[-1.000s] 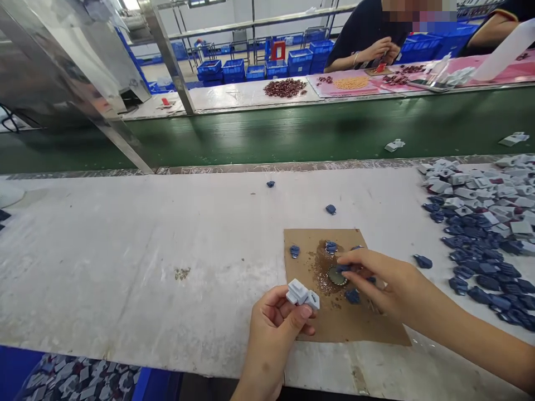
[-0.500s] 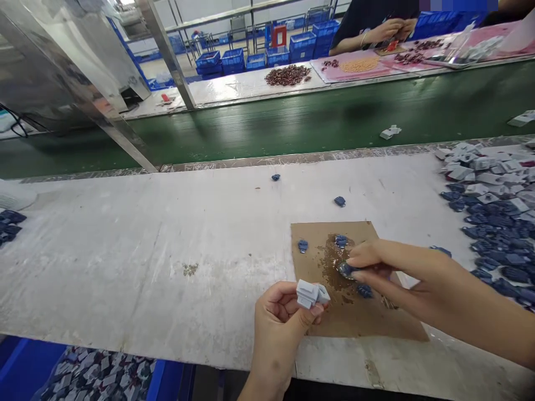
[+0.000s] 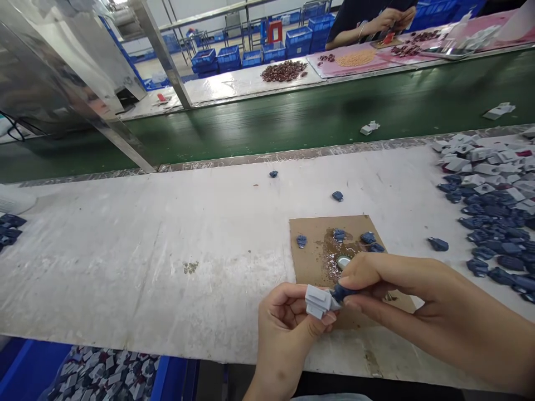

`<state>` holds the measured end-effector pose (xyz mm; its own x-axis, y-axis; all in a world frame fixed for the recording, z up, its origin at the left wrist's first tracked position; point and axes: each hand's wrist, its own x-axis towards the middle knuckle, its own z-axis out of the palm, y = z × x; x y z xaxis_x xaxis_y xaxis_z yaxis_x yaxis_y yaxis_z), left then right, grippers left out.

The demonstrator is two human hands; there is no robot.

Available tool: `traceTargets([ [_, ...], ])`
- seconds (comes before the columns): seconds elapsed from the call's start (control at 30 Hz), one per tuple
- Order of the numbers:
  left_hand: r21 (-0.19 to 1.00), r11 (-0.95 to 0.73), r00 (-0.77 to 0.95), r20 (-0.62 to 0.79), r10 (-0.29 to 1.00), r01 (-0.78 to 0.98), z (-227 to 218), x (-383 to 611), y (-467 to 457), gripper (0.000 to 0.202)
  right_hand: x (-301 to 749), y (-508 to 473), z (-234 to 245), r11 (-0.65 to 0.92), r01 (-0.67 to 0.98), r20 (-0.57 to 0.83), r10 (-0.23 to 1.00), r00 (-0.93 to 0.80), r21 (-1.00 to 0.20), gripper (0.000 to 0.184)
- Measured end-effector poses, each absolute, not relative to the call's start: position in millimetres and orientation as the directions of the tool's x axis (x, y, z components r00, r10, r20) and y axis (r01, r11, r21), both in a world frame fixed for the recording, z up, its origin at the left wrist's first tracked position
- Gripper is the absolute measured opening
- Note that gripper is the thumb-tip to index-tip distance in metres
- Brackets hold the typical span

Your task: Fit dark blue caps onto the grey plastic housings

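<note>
My left hand grips a small grey plastic part between thumb and fingers, near the table's front edge. My right hand pinches a small dark blue piece and holds it against the right side of the grey part. Just behind my hands lies a brown cardboard sheet with a wet stain, a small round cap and several loose blue pieces on it.
A heap of blue and grey parts fills the table's right end. A blue bin of parts sits below the front edge. Behind runs a green conveyor belt. Another person's hands are at the far table.
My right hand has lifted a blue piece off the round cap on the cardboard and brought it left, up against the grey part in my left hand.
</note>
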<state>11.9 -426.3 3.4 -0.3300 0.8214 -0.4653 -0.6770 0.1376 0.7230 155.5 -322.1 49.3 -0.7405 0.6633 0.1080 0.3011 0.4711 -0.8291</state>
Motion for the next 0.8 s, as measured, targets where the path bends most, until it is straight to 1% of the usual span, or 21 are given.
traceTargets([
  [0.1,0.742,0.152,-0.33,-0.46,0.825,-0.653,3.1,11.8,-427.6,0.031,155.7,-323.9,49.8,0.465,0.307,0.068,0.631,-0.773,-0.83,0.015],
  [0.23,0.744,0.136,-0.32,-0.435,0.842,-0.655,4.1,11.7,-429.4,0.031,155.1,-323.3,48.8,0.415,0.303,-0.04,0.534,-0.844,-0.858,0.016],
  [0.4,0.735,0.125,-0.317,-0.431,0.845,-0.667,1.5,7.8,-433.1,0.031,152.2,-321.0,44.3,0.391,0.341,-0.14,0.458,-0.878,-0.855,0.025],
  [0.53,0.755,0.143,-0.3,-0.417,0.858,-0.64,-5.4,2.3,-440.6,0.03,144.5,-321.4,44.2,0.289,0.34,-0.21,0.398,-0.893,-0.895,0.028],
  [0.63,0.77,0.141,-0.338,-0.427,0.839,-0.623,-8.2,-7.0,-451.1,0.031,127.4,-325.6,42.0,0.193,0.331,-0.255,0.334,-0.907,-0.924,0.027],
  [0.7,0.801,0.151,-0.388,-0.434,0.813,-0.579,-7.4,-21.0,-460.3,0.033,109.2,-330.6,37.7,0.153,0.302,-0.249,0.293,-0.923,-0.941,0.023],
  [0.73,0.824,0.187,-0.394,-0.438,0.808,-0.534,-6.3,-31.4,-464.9,0.034,99.0,-333.0,35.2,0.147,0.289,-0.242,0.277,-0.93,-0.946,0.02],
  [0.8,0.879,0.298,-0.403,-0.442,0.801,-0.371,-4.0,-58.7,-472.6,0.035,80.6,-335.1,30.6,0.186,0.282,-0.229,0.262,-0.937,-0.941,0.012],
])
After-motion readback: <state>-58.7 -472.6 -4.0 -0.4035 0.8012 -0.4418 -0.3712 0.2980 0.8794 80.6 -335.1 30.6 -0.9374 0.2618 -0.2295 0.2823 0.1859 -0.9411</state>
